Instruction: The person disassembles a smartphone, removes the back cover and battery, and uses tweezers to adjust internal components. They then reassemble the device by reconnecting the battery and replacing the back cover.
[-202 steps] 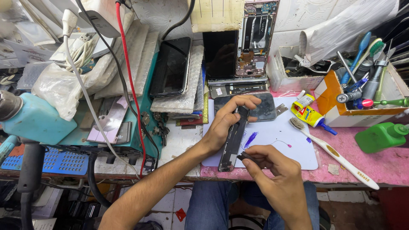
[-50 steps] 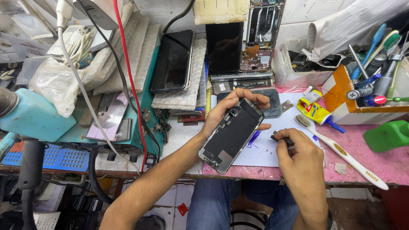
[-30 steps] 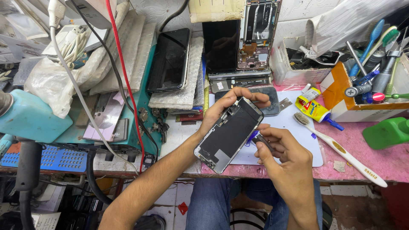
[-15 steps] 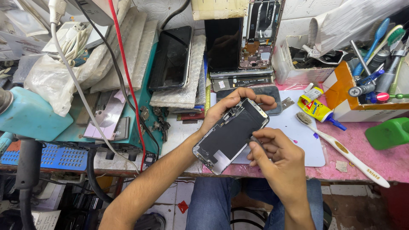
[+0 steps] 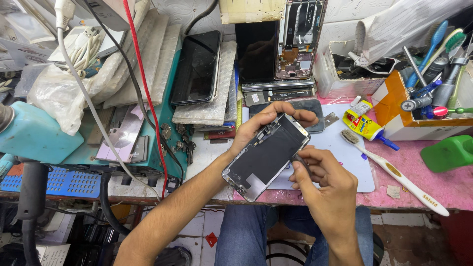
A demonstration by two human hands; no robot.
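Left hand (image 5: 256, 129) is gripping the phone screen panel (image 5: 266, 156) tilted above the counter (image 5: 443, 182) edge, fingers wrapped round it. Right hand (image 5: 320, 177) fingers are pinching its right edge; working gently there seems wise.

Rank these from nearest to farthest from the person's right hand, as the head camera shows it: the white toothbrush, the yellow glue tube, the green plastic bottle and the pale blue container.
From the right hand:
1. Yellow glue tube, up and to its right, behind the mat.
2. White toothbrush, on the pink table to its right; its brush head lies close to the tube, so these two are nearly tied.
3. Green plastic bottle, at the right edge.
4. Pale blue container, far left.
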